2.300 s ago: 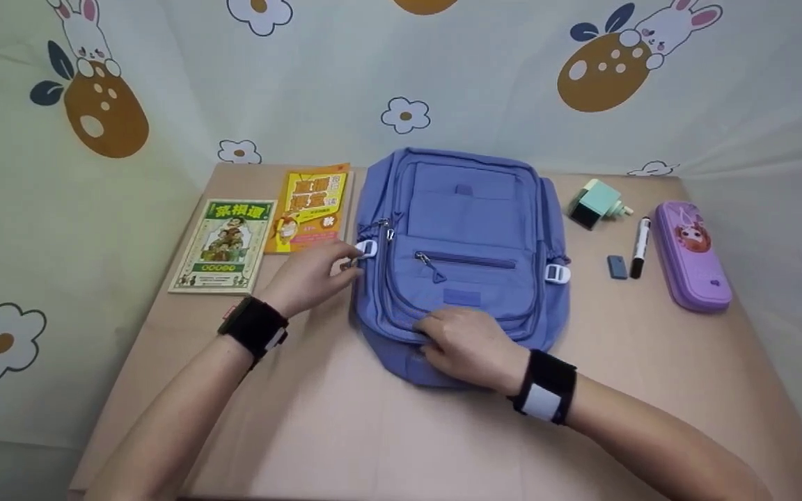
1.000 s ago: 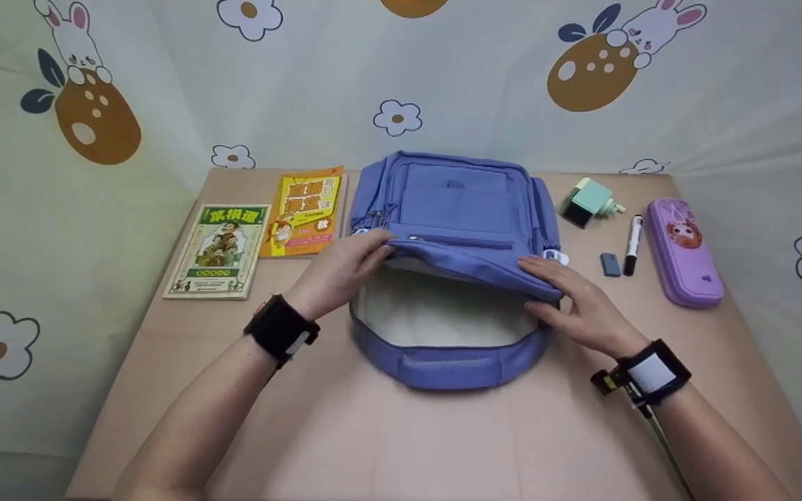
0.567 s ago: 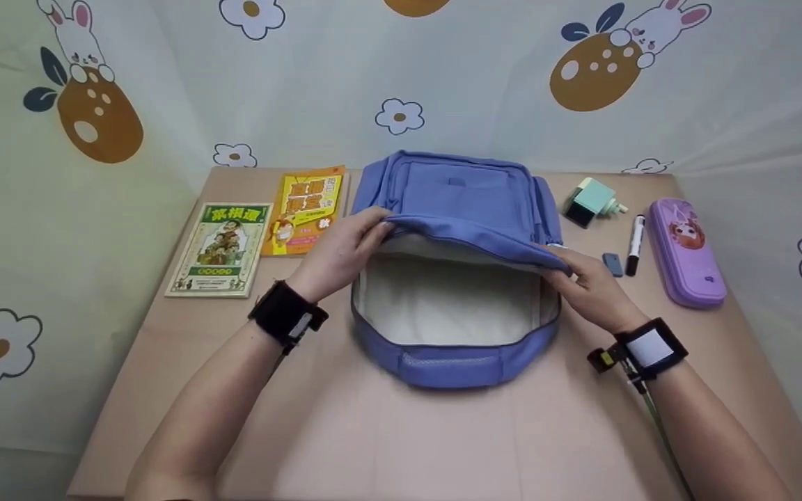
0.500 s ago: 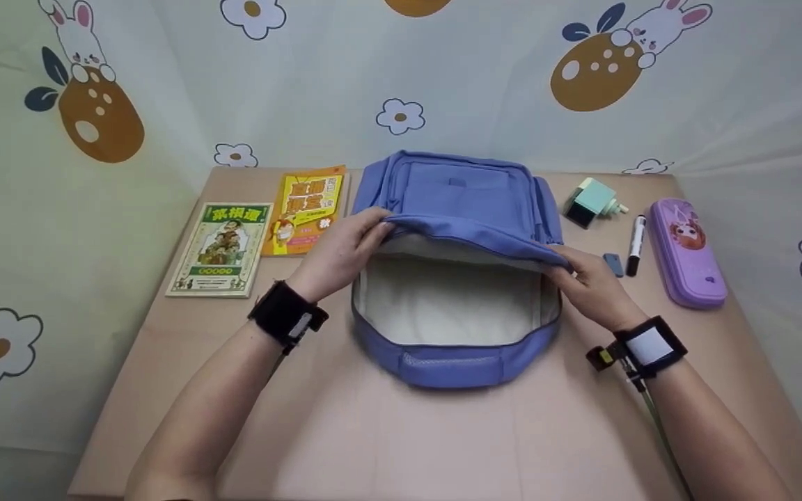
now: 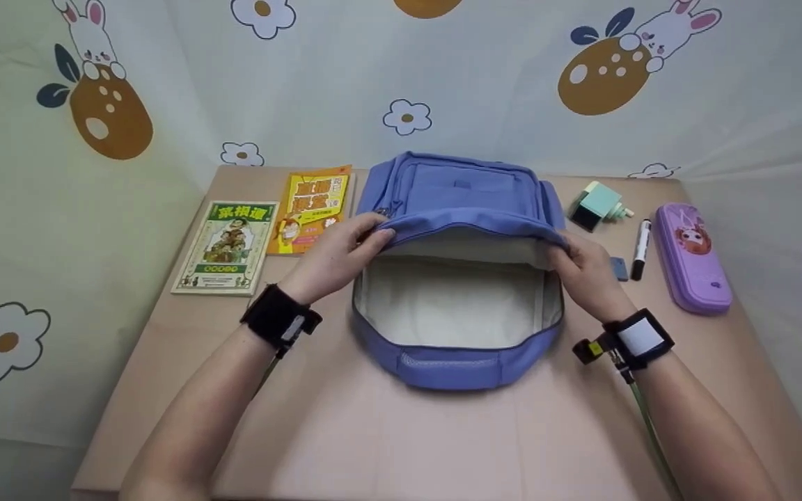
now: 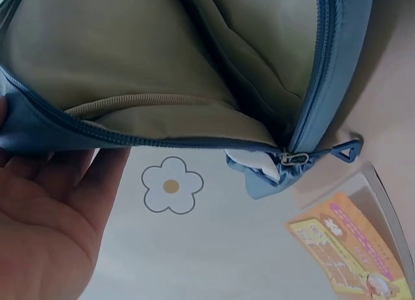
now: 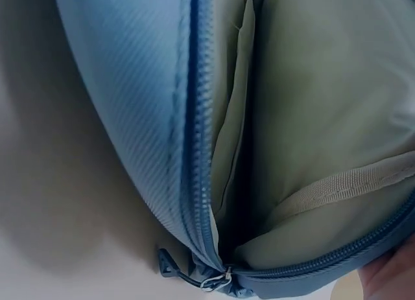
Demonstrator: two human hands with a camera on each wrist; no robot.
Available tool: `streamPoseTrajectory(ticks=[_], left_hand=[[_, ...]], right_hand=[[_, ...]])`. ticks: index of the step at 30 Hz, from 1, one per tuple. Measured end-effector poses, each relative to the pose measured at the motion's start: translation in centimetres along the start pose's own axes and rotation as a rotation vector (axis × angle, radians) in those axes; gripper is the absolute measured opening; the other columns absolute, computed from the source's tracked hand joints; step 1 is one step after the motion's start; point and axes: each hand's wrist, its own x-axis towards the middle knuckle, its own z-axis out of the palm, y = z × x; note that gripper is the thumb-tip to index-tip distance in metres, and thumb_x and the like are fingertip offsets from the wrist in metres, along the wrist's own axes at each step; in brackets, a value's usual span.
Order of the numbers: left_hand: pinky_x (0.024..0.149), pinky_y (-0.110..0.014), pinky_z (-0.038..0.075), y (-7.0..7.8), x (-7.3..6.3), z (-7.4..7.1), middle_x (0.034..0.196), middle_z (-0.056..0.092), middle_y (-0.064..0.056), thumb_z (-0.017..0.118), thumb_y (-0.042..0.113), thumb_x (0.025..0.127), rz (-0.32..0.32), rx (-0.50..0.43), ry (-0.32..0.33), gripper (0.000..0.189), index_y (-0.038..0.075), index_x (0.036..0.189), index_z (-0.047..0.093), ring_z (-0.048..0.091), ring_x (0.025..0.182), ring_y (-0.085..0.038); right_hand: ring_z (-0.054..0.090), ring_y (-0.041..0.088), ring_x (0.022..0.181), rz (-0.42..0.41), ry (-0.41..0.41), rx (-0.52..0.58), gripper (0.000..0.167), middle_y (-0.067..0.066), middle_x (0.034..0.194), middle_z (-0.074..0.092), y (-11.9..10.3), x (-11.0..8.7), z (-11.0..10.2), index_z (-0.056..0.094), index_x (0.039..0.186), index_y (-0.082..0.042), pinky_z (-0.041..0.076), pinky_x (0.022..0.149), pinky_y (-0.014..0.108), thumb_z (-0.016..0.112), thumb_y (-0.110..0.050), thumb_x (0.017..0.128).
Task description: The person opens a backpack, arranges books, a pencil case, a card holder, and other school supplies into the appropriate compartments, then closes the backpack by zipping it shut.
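Note:
A blue backpack (image 5: 451, 379) lies on the table with its main compartment unzipped, showing a pale lining (image 5: 443, 306). Its front flap (image 5: 467, 221) is raised and folded back away from the person. My left hand (image 5: 335, 257) pinches the flap's left edge, thumb on the near side. At the right edge, my right hand (image 5: 590, 275) grips the flap too, its fingertips hidden behind the fabric. Each wrist view looks into the opening, with a zipper pull (image 6: 347, 151) at the zip's end on the left and another zipper pull (image 7: 170, 264) on the right.
Left of the backpack lie a green-and-cream book (image 5: 225, 247) and an orange-yellow book (image 5: 309, 209). On the right are a mint-and-black bottle-shaped item (image 5: 597, 204), a small blue eraser-like block (image 5: 619, 268), a marker (image 5: 641, 249) and a purple pencil case (image 5: 693, 257).
The flap, earlier lying flat, has been lifted and folded back, exposing the inside. My right hand has gone from the near zip to the flap's right edge; my left now holds its left edge.

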Motion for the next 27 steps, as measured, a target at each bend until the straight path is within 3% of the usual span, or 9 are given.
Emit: streamPoseTrajectory(ticks=[4, 7, 10, 13, 16, 19, 22, 25, 27], left_hand=[[0.078, -0.035, 0.051, -0.3, -0.3, -0.3, 0.099, 0.066, 0.003, 0.056, 0.042, 0.105, 0.009, -0.003, 0.003, 0.031, 0.017, 0.117, 0.070, 0.061, 0.089, -0.012], [0.092, -0.039, 0.052, -0.8, -0.6, -1.1, 0.116, 0.069, 0.001, 0.052, 0.047, 0.106, -0.027, -0.011, 0.040, 0.042, 0.015, 0.127, 0.069, 0.063, 0.106, -0.014], [0.099, -0.043, 0.049, -1.9, -0.6, -2.5, 0.128, 0.068, -0.005, 0.049, 0.048, 0.106, -0.105, -0.012, 0.114, 0.049, 0.011, 0.134, 0.066, 0.062, 0.117, -0.020], [0.106, -0.046, 0.045, -3.5, -0.5, -4.0, 0.137, 0.063, -0.011, 0.052, 0.046, 0.106, -0.221, 0.033, 0.182, 0.051, 0.008, 0.138, 0.062, 0.057, 0.128, -0.026], [0.111, -0.049, 0.040, -5.6, -0.2, -5.3, 0.145, 0.056, -0.018, 0.055, 0.039, 0.105, -0.360, 0.116, 0.188, 0.054, 0.003, 0.145, 0.054, 0.051, 0.135, -0.033], [0.110, -0.052, 0.040, -8.0, 0.1, -6.1, 0.144, 0.054, -0.024, 0.057, 0.033, 0.103, -0.489, 0.212, 0.146, 0.057, -0.004, 0.146, 0.050, 0.052, 0.132, -0.038], [0.098, -0.050, 0.047, -9.8, 0.2, -6.3, 0.130, 0.060, -0.026, 0.060, 0.032, 0.101, -0.613, 0.266, 0.100, 0.055, -0.007, 0.139, 0.053, 0.058, 0.114, -0.038], [0.086, -0.047, 0.048, -10.9, 0.2, -6.0, 0.115, 0.062, -0.023, 0.066, 0.037, 0.099, -0.701, 0.298, 0.083, 0.055, -0.008, 0.129, 0.057, 0.056, 0.097, -0.034], [0.085, -0.047, 0.048, -11.4, 0.2, -5.7, 0.113, 0.062, -0.023, 0.068, 0.040, 0.096, -0.733, 0.326, 0.080, 0.058, -0.009, 0.127, 0.059, 0.055, 0.095, -0.034]], right_hand=[[0.050, 0.015, 0.066, 0.018, -0.003, 0.016, 0.021, 0.001, 0.077, 0.054, 0.1, 0.0, 0.1, 0.062, 0.085, -0.005, 0.038, 0.057, 0.024, 0.055, -0.009, 0.104], [0.048, 0.015, 0.064, 0.021, -0.002, 0.023, 0.025, 0.000, 0.075, 0.050, 0.1, -0.1, 0.1, 0.057, 0.080, -0.006, 0.036, 0.056, 0.025, 0.055, -0.010, 0.104], [0.048, 0.015, 0.064, 0.020, -0.006, 0.026, 0.026, 0.000, 0.073, 0.049, 0.0, -0.1, 0.1, 0.057, 0.080, -0.006, 0.035, 0.056, 0.025, 0.055, -0.011, 0.105], [0.052, 0.015, 0.070, 0.014, -0.005, 0.018, 0.020, 0.001, 0.080, 0.057, 0.0, -0.2, 0.1, 0.066, 0.088, -0.005, 0.039, 0.061, 0.024, 0.055, -0.011, 0.105], [0.054, 0.015, 0.076, 0.009, -0.005, 0.012, 0.017, 0.002, 0.087, 0.061, 0.1, -0.2, 0.0, 0.071, 0.096, -0.005, 0.041, 0.066, 0.022, 0.056, -0.010, 0.104], [0.055, 0.015, 0.078, 0.012, -0.017, 0.017, 0.017, 0.003, 0.089, 0.062, 0.0, -0.2, 0.0, 0.071, 0.097, -0.004, 0.043, 0.067, 0.022, 0.056, -0.010, 0.104], [0.053, 0.016, 0.076, 0.027, -0.039, 0.020, 0.019, 0.003, 0.085, 0.058, -0.1, -0.2, 0.0, 0.069, 0.096, -0.005, 0.042, 0.064, 0.022, 0.054, -0.012, 0.106], [0.054, 0.016, 0.079, 0.039, -0.051, 0.027, 0.019, 0.003, 0.090, 0.060, -0.2, -0.3, 0.1, 0.071, 0.101, -0.007, 0.044, 0.066, 0.021, 0.054, -0.013, 0.106], [0.054, 0.016, 0.079, 0.039, -0.059, 0.034, 0.018, 0.003, 0.090, 0.061, -0.2, -0.2, 0.1, 0.071, 0.101, -0.007, 0.043, 0.066, 0.022, 0.054, -0.012, 0.105]])
